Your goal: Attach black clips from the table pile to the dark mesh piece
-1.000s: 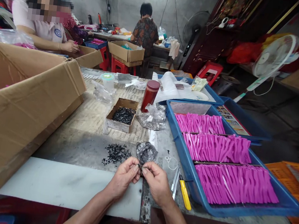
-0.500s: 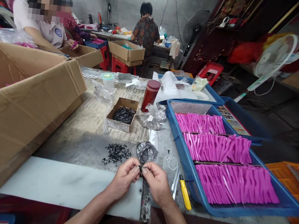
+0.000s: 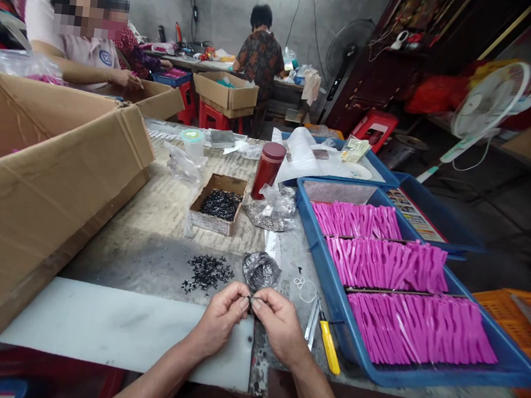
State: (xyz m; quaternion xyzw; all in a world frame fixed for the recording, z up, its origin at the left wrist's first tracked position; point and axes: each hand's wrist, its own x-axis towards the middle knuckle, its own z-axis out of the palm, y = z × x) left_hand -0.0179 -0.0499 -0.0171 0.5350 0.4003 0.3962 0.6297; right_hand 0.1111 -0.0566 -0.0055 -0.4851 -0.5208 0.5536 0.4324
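Observation:
My left hand (image 3: 220, 317) and my right hand (image 3: 279, 323) meet fingertip to fingertip over the near edge of the table, both pinched on one small black part (image 3: 250, 298). Just beyond them lie a loose heap of small black parts (image 3: 206, 273) and a crumpled clear bag of them (image 3: 260, 270). To the right a blue tray (image 3: 332, 283) holds three rows of pink plastic pieces (image 3: 385, 264). A yellow-handled tool (image 3: 328, 345) lies beside my right hand.
A big open cardboard box (image 3: 40, 199) fills the left side. A small carton of black parts (image 3: 217, 211), a red cylinder (image 3: 267, 170) and plastic bags stand mid-table. A white board (image 3: 112, 325) lies under my hands. Two other people work farther back; a fan (image 3: 490, 100) stands at the right.
My hands stay pinched together on the small part with almost no movement. The person at the far left has shifted a hand over their box.

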